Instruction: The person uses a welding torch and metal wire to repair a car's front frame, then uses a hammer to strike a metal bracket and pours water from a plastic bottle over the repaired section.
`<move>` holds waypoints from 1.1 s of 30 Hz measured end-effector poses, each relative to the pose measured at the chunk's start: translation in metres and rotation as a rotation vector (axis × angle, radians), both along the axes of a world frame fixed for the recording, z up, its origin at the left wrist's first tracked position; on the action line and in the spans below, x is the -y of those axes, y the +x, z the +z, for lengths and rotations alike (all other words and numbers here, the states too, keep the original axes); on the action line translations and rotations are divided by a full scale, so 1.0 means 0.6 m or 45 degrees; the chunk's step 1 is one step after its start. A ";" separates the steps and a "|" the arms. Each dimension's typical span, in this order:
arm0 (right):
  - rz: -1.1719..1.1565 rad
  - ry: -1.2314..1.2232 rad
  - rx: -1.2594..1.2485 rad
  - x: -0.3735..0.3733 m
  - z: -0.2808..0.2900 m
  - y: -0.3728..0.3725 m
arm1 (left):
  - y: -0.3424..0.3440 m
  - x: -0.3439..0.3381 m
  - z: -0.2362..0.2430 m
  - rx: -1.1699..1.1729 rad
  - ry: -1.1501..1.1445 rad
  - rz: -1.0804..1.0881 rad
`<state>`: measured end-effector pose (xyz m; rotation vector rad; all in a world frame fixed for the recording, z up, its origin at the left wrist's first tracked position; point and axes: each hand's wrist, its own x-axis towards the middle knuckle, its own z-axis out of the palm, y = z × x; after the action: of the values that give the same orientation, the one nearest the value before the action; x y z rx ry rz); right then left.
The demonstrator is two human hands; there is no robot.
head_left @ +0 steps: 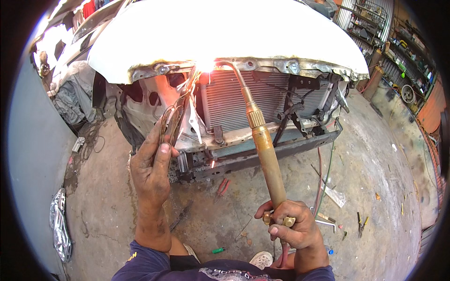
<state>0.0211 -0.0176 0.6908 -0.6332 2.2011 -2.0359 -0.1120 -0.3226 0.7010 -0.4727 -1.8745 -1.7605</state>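
Left hand (152, 171) pinched wires (172, 122), right hand (297, 224) clasped a torch (268, 161). I saw glare (206, 67) at the hood's front edge (273, 64).

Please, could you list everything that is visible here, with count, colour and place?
Curved metal car hood: 1, white, top centre
Finned metal radiator: 1, grey, below hood
Long metal torch: 1, brassy, centre
Bundled thin metal rods: 1 bundle, brownish, left of torch
Concrete floor: 1, grey, below
Red-handled pliers: 1, red, centre floor
Yellow-handled pliers: 1, yellow and black, right floor
Thin hoses: 2, red and green, right floor
Cluttered shelves: several, dark, upper right
Shiny crumpled object: 1, silver, lower left
Left hand: 1, bare, holding rods
Right hand: 1, bare, holding torch
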 end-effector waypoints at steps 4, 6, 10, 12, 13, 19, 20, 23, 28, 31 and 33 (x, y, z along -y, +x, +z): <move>-0.003 0.009 -0.009 0.001 0.000 0.000 | -0.002 -0.002 0.003 0.010 -0.020 0.023; -0.001 0.031 -0.053 0.000 -0.002 -0.001 | -0.008 -0.008 0.000 -0.049 0.035 0.037; -0.001 0.020 -0.074 0.002 -0.005 -0.002 | -0.010 -0.005 0.001 -0.061 -0.016 0.067; -0.002 0.019 -0.081 0.002 -0.006 -0.002 | -0.007 -0.005 0.005 -0.020 -0.037 0.046; -0.003 0.016 -0.049 0.002 -0.005 -0.002 | -0.005 -0.005 0.005 0.008 -0.042 0.028; -0.009 0.005 -0.004 0.002 -0.002 0.002 | -0.001 -0.007 0.008 0.000 -0.025 0.040; -0.007 -0.002 0.001 0.003 -0.002 0.002 | -0.003 -0.005 0.006 -0.040 -0.014 0.037; -0.015 0.009 -0.004 0.003 -0.002 0.003 | -0.012 -0.006 -0.001 -0.086 0.028 0.017; -0.012 0.054 -0.084 0.002 -0.002 0.003 | -0.016 -0.005 -0.005 -0.072 -0.002 0.023; -0.019 0.053 -0.061 0.001 0.000 0.004 | -0.018 -0.009 -0.009 -0.052 0.071 -0.002; -0.034 0.070 -0.059 -0.002 -0.003 0.005 | -0.016 -0.013 -0.007 -0.042 0.032 0.006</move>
<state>0.0240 -0.0165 0.6888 -0.6555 2.2942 -1.9851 -0.1218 -0.3151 0.6967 -0.4841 -1.8276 -1.7605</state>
